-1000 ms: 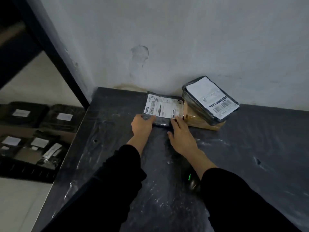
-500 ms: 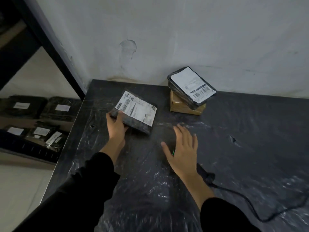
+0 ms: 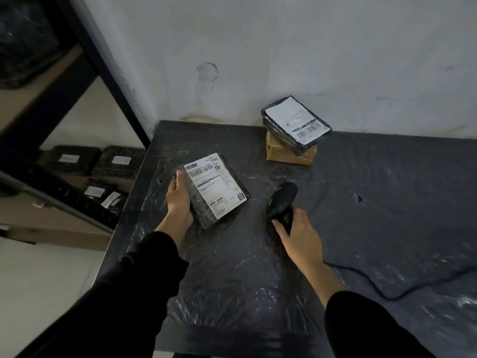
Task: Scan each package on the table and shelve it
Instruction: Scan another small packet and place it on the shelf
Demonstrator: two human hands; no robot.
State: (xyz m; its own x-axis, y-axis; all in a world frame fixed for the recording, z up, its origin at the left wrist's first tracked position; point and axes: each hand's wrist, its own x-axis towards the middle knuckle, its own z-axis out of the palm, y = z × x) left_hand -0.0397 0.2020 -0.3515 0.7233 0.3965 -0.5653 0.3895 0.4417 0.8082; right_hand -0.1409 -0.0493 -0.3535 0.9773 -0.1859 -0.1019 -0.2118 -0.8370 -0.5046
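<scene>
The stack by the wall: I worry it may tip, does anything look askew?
Yes. The black package sits twisted on the brown box, its right corner overhanging the box's edge. The table's plastic cover has a small tear on the right.

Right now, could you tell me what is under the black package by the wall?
The black package rests on a brown cardboard box, overhanging it at an angle. Only the box's front and left sides show; its top and any label are covered.
</scene>
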